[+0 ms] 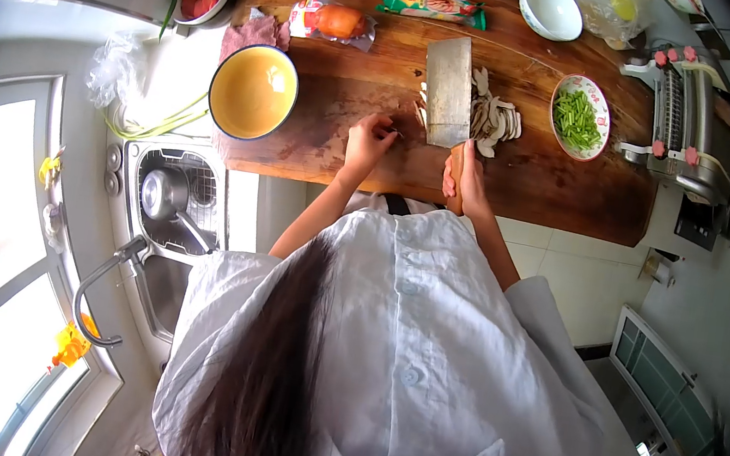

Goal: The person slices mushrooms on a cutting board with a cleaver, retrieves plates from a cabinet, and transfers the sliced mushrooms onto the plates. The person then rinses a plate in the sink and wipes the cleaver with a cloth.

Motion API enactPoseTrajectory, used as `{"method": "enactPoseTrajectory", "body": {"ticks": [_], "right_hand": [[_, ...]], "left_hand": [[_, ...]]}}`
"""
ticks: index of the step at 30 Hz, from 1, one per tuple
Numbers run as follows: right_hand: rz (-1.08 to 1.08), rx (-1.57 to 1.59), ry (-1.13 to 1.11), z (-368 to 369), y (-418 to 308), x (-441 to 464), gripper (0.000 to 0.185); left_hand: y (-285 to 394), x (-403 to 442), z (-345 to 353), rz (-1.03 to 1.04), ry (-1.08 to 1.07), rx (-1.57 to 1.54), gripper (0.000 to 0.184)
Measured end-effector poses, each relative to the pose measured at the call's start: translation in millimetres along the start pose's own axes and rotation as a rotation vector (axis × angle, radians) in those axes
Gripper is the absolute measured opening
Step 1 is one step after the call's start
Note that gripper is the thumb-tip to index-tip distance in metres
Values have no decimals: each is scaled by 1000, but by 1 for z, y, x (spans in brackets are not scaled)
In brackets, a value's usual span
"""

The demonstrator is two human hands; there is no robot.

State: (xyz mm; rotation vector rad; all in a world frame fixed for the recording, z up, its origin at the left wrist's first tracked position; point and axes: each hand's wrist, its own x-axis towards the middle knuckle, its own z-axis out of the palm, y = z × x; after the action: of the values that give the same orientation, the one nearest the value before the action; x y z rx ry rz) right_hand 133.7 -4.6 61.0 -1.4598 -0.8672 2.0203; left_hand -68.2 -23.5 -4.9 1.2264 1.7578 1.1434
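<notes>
My right hand [467,179] is wrapped round the wooden handle of a cleaver [447,90]. The broad grey blade points away from me over the wooden board [329,83]. Along the blade's right side lies a pile of pale slices, which look like mushroom [495,123]; a few more bits show at its left edge. My left hand [370,142] rests on the board left of the cleaver, fingers curled together. A tiny bit shows at its fingertips, too small to name. Further right stands a bowl of chopped green vegetable [578,118].
A yellow enamel basin [253,92] stands at the board's left. Behind are a packaged sausage [333,22], a green packet [434,5] and a white bowl [550,10]. A pasta machine [684,114] is at right, a sink with a pot [165,192] at left.
</notes>
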Motion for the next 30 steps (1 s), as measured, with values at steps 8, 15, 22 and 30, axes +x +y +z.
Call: {"method": "enactPoseTrajectory", "body": {"ticks": [8, 15, 22, 30], "right_hand": [[-197, -127, 164, -8, -12, -12, 49], [-469, -679, 389, -11, -8, -36, 43], [-512, -1042, 423, -8, -10, -49, 42], [-621, -1238, 395, -18, -5, -62, 40]], "left_hand": [[12, 36, 52, 86, -113, -137, 40], [36, 42, 17, 166, 294, 192, 22], [103, 45, -6, 717, -192, 443, 20], [93, 53, 63, 773, -708, 423, 17]]}}
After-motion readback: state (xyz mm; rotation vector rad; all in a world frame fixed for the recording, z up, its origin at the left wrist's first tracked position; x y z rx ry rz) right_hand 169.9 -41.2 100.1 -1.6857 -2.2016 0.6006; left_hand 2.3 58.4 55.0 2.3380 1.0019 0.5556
